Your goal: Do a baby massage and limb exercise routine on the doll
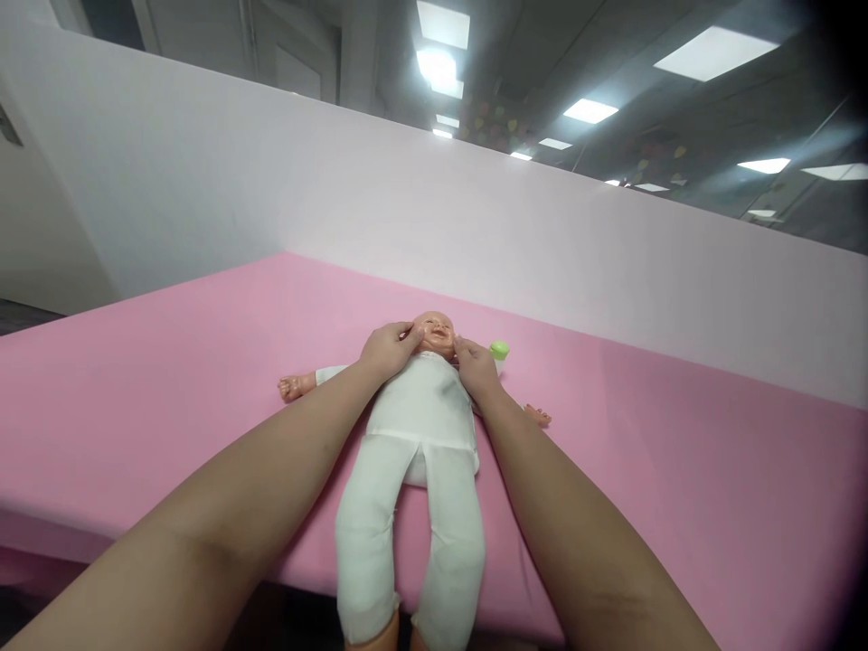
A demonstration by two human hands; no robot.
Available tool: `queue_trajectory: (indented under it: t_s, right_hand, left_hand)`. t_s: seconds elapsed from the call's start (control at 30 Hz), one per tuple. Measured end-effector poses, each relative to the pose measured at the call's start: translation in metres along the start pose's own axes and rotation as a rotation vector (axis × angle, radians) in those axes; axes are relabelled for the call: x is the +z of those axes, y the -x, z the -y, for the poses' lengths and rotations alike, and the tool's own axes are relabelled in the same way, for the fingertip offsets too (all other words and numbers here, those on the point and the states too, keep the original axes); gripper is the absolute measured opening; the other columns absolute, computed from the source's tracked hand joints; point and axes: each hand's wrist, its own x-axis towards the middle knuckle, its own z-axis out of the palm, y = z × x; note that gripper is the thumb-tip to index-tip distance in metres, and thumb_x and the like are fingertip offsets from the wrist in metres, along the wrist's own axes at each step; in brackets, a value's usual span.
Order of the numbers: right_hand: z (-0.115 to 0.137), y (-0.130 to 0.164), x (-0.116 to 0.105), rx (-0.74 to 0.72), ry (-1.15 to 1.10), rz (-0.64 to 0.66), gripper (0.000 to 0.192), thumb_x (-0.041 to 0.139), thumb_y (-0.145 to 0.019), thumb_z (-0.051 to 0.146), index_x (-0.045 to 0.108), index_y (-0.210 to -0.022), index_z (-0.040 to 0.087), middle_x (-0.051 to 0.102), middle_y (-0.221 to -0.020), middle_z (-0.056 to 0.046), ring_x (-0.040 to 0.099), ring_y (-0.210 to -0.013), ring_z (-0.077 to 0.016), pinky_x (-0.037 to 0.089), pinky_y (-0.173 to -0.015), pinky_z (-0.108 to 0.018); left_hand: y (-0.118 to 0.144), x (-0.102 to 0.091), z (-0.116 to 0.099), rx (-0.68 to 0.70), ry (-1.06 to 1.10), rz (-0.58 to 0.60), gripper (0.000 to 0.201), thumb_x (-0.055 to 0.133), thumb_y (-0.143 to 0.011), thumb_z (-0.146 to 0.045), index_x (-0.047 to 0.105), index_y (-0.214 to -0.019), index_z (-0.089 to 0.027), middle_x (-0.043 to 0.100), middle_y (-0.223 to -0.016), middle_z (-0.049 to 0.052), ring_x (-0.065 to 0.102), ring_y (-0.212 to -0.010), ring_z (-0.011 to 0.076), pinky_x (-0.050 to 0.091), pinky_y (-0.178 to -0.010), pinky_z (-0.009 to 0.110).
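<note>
A baby doll (424,407) in a white cloth outfit lies on its back on the pink-covered table, arms spread and legs toward me. My left hand (393,348) is at the left side of its head, thumb and fingers pressed against the cheek. On the opposite cheek my right hand (476,363) does the same, fingers closed together near the jaw. The head is held between both hands. Just beyond my right hand stands a small item with a bright green top (500,350); its white lower part is mostly hidden.
The pink table cover (223,334) reaches back to a long white partition (440,208). The doll's lower legs hang past the table's near edge. At the far left is a pale door-like panel (41,208). Ceiling lights (444,25) shine above.
</note>
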Motion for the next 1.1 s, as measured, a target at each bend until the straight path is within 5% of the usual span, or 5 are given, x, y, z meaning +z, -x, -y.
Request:
queue_trajectory:
  t_s: [0.37, 0.77, 1.1]
  right_hand:
    - [0.015, 0.005, -0.001, 0.013, 0.093, 0.015, 0.066, 0.087, -0.07, 0.064, 0.078, -0.121, 0.025, 0.08, -0.105, -0.006, 0.073, -0.098, -0.0289, 0.059, -0.089, -0.041]
    - [0.012, 0.005, -0.004, 0.015, 0.036, 0.093, 0.057, 0.079, -0.079, 0.066, 0.079, -0.12, 0.025, 0.08, -0.103, -0.004, 0.074, -0.097, -0.0285, 0.06, -0.089, -0.041]
    - [0.008, 0.005, -0.007, -0.025, -0.006, 0.113, 0.056, 0.069, -0.091, 0.066, 0.075, -0.132, 0.028, 0.076, -0.127, -0.005, 0.069, -0.122, -0.0307, 0.053, -0.108, -0.048]
  left_hand:
    - [-0.001, 0.001, -0.002, -0.024, -0.082, 0.018, 0.071, 0.078, -0.073, -0.071, 0.072, -0.125, -0.024, 0.076, -0.122, 0.009, 0.071, -0.108, 0.0316, 0.056, -0.086, 0.038]
    - [0.003, 0.0, -0.004, -0.029, -0.04, 0.008, 0.06, 0.072, -0.081, -0.068, 0.074, -0.123, -0.025, 0.078, -0.118, 0.007, 0.072, -0.102, 0.0298, 0.056, -0.084, 0.038]
    - [0.001, 0.0, 0.001, 0.019, -0.089, 0.003, 0.05, 0.056, -0.095, -0.06, 0.074, -0.126, -0.025, 0.077, -0.123, 0.008, 0.071, -0.11, 0.0284, 0.054, -0.093, 0.038]
